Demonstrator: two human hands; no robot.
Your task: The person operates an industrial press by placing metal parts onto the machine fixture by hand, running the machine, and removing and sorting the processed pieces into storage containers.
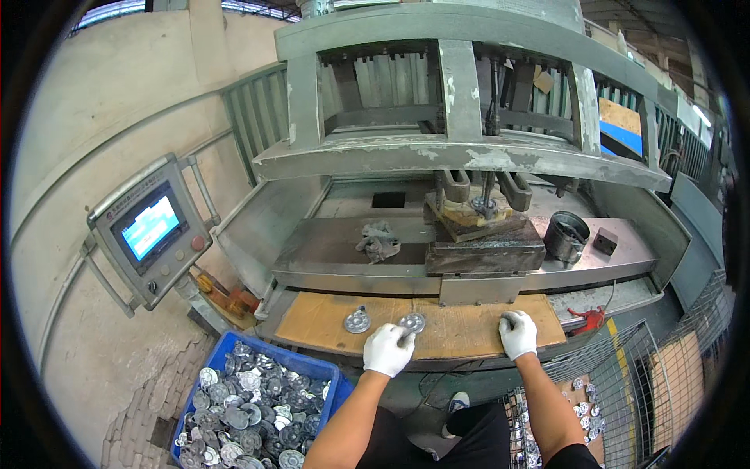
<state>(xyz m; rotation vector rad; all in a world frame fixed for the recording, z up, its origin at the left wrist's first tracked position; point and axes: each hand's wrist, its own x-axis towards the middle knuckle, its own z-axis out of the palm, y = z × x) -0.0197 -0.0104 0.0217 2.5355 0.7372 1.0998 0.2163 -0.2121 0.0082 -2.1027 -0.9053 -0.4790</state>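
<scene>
Bare wooden board (461, 328) at frame centre; left hand (388, 349) closed around metal disc (412, 322) near its front edge, right hand (518, 334) resting knuckles-down, grip unclear.

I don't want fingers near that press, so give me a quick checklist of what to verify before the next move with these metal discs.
1. Left hand on a metal disc at the wooden board: ok.
2. Right hand flat on the board, outside the die: ok.
3. Both hands gloved: ok.
4. Second disc lies apart on the board: ok.
5. Die free of a part: cannot tell.
6. Rag lying on the press bed: not ok.
</scene>
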